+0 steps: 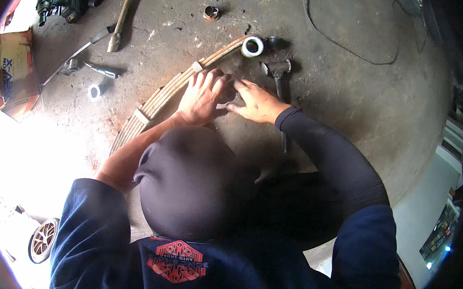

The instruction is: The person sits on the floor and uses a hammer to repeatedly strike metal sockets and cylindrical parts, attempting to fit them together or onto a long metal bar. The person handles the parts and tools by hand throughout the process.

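My left hand (205, 95) lies against the inner side of a curved leaf spring (165, 91), its fingers bent over something dark that I cannot make out. Facing it from the right, my right hand (258, 103) has its thumb and fingers around the same dark spot. A small grey tip shows by the right thumb; what it belongs to is unclear. At the spring's upper end sits a thick white ring (260, 45). Just above my right wrist lies a hammer (276, 70) with a rusty head, its handle running down past the wrist.
A black round piece (272, 42) lies beside the white ring, and a rusty ring (211, 14) farther off. To the left are a white-ended sleeve (95, 91), a ratchet (105, 71), a long bar (123, 21), a power tool (64, 5) and a cardboard box (16, 70). My dark-clothed knee (191, 179) rises close below my hands.
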Demonstrator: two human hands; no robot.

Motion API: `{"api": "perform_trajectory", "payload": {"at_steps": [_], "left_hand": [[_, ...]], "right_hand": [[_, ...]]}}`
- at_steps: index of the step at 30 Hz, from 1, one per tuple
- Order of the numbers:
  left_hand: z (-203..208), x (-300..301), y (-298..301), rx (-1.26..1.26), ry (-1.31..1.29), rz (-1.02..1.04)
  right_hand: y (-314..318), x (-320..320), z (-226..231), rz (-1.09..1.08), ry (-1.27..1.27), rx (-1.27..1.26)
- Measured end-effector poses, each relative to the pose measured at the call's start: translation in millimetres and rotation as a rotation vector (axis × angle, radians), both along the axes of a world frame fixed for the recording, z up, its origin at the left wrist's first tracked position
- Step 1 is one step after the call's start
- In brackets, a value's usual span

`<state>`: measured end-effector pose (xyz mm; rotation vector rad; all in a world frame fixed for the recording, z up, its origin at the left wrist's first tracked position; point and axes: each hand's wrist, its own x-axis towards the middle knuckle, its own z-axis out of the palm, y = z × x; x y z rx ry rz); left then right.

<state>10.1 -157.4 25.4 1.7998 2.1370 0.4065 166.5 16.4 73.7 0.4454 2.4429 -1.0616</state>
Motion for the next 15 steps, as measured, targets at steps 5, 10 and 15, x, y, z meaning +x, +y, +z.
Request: {"api": "perform_trajectory", "payload": {"at_steps": [5, 10, 15], "left_hand": [[4.6, -20.9, -53.4, 0.047, -0.033, 0.254], [5.9, -52.1, -132.9, -0.282, 0.049, 0.621], [-9.0, -59.6, -157.1, -0.315, 0.086, 0.525]], "right_hand": [[38.6, -5.3, -18.4, -0.198, 0.222, 0.207], [85.3, -29.5, -19.0, -0.410, -0.012, 0.433], [95.2, -57.6, -34.1, -0.160, 0.016, 0.373]]}}
